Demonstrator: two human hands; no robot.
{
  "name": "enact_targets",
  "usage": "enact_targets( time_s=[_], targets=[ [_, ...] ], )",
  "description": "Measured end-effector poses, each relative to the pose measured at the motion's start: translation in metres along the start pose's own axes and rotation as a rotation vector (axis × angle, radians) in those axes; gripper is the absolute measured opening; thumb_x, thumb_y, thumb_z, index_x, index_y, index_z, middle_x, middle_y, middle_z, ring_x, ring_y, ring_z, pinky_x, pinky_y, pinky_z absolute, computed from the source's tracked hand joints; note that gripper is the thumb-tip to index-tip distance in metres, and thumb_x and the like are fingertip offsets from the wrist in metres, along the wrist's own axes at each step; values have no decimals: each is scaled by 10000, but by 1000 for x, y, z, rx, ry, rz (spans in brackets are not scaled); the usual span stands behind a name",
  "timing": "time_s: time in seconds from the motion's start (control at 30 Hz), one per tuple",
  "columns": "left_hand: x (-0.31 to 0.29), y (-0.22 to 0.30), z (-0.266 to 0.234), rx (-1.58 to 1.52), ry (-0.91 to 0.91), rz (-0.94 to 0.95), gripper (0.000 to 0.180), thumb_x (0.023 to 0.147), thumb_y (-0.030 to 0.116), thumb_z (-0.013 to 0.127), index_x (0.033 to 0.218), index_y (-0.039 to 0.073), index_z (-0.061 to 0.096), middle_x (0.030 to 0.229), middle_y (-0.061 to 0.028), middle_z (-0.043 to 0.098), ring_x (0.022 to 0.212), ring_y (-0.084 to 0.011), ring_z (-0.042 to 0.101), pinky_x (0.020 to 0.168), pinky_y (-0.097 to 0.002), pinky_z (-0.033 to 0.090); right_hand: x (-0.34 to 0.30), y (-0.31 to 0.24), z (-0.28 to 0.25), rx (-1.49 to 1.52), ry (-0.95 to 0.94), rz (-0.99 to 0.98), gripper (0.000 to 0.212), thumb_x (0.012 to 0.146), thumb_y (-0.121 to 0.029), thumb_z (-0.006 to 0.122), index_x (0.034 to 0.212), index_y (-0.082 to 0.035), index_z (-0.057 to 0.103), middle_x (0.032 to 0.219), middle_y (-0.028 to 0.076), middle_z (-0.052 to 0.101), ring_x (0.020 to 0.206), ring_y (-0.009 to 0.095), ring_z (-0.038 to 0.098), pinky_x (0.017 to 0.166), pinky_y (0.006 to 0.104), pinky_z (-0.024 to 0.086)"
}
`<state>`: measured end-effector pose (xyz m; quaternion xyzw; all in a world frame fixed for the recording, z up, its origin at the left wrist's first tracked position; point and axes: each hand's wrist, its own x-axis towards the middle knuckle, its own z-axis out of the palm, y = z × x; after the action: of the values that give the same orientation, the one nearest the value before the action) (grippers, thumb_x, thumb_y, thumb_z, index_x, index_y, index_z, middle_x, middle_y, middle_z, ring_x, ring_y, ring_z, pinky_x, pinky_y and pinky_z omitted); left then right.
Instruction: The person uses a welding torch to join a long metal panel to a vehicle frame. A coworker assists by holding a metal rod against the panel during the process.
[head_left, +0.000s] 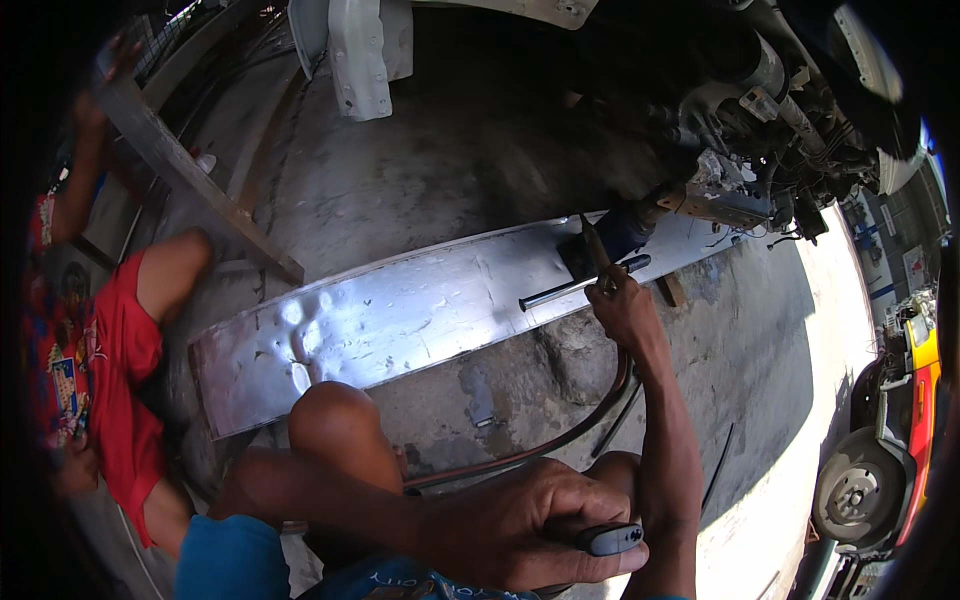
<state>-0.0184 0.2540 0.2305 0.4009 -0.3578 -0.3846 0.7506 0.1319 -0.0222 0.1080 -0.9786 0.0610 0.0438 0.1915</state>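
My right hand (622,305) reaches forward over the far right part of a long silver metal panel (430,305). Its fingers are closed round a slim, brownish pointed tool (597,248), whose exact kind I cannot make out. A metal rod (560,291) with a dark end crosses just in front of those fingers. Beside the tool, a dark blue jack-like cylinder (622,230) stands on the panel against the vehicle's underside. Close to my body, my left hand (545,520) is a fist round a grey-and-black handle (612,539); the rest of it is hidden.
Dents mark the panel's left part. Another person in red shorts (130,340) is at the left, near a slanting wooden beam (200,165). Vehicle parts (765,150) hang at the upper right. A hose (540,447) curves over the concrete; a vehicle wheel (855,490) stands far right.
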Motion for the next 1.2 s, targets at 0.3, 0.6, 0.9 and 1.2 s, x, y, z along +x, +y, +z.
enact_targets(
  time_s=[0.3, 0.6, 0.9, 1.2],
  targets=[
    [45, -15, -6, 469, -63, -193, 310, 957, 245, 738, 835, -30, 666, 620, -154, 644, 527, -233, 649, 544, -444, 462, 2, -19, -4, 86, -71, 57, 538, 920, -346, 692, 1365, -44, 656, 1123, 319, 735, 1118, 492, 700, 962, 512, 555],
    [44, -61, -35, 866, 407, 532, 331, 965, 297, 756, 783, 46, 639, 678, -71, 621, 602, -226, 664, 559, -372, 525, 30, -36, -24, -79, -158, 40, 480, 929, -382, 693, 1285, -61, 687, 1029, 291, 757, 1004, 460, 746, 851, 498, 589],
    [51, -65, -49, 1141, 644, 791, 345, 899, 369, 783, 771, 90, 625, 701, -7, 547, 642, -156, 629, 563, -300, 512, 99, -46, -46, -611, -29, -718, 376, 981, -338, 688, 1208, -38, 697, 797, 171, 745, 714, 322, 761, 681, 425, 599],
    [45, -58, -60, 1083, 608, 758, 394, 1006, 365, 671, 788, 38, 640, 673, -76, 606, 624, -218, 645, 573, -357, 520, 121, -121, -60, -455, -423, -30, 302, 985, -328, 686, 1140, -70, 693, 808, 84, 729, 616, 158, 677, 533, 356, 515]
  ],
)
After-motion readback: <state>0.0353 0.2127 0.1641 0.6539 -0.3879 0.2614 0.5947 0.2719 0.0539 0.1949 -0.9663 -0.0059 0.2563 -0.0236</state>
